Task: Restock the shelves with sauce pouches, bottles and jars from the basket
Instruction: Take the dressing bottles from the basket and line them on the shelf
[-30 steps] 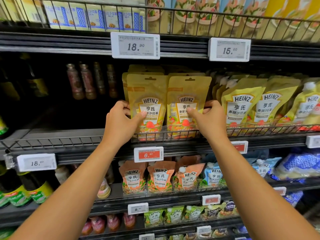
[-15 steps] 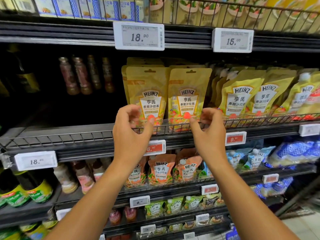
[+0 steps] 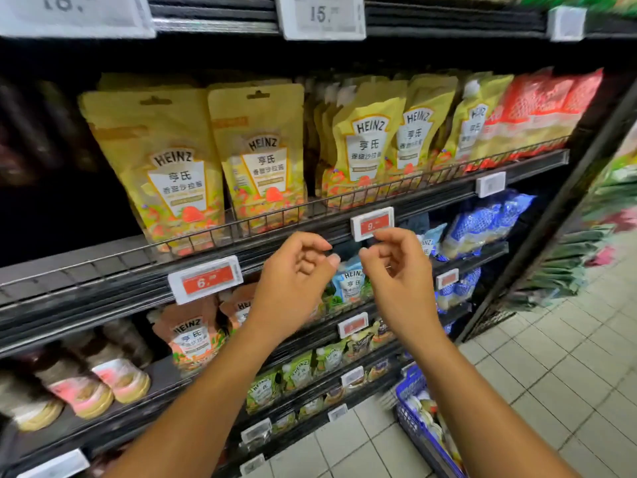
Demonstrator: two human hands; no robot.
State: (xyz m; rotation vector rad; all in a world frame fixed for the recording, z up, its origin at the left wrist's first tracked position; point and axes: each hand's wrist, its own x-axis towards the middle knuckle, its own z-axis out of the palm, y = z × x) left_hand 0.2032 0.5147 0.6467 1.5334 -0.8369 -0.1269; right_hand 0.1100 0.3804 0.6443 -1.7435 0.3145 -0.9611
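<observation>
Pouches (image 3: 262, 157) of glossy yellow foil, flat and square-topped with a punched hang-hole, stand upright side by side on the middle shelf (image 3: 103, 270) behind its thin wire rail (image 3: 275, 215). In front of the shelf edge below them, the left hand (image 3: 293, 274) and right hand (image 3: 396, 270) hover near each other, fingers loosely curled, grasping nothing. The blue plastic lattice basket (image 3: 410, 419) sits on the pale tiled floor (image 3: 551, 374) at lower right.

Left hand (image 3: 293, 274) and right hand (image 3: 396, 270) released the two yellow Heinz pouches (image 3: 165, 160), which were left standing behind the wire rail (image 3: 241, 224). Both hands dropped below the rail and drew close together, fingers loosely curled, empty. A blue basket (image 3: 410, 414) entered view lower right.
</observation>
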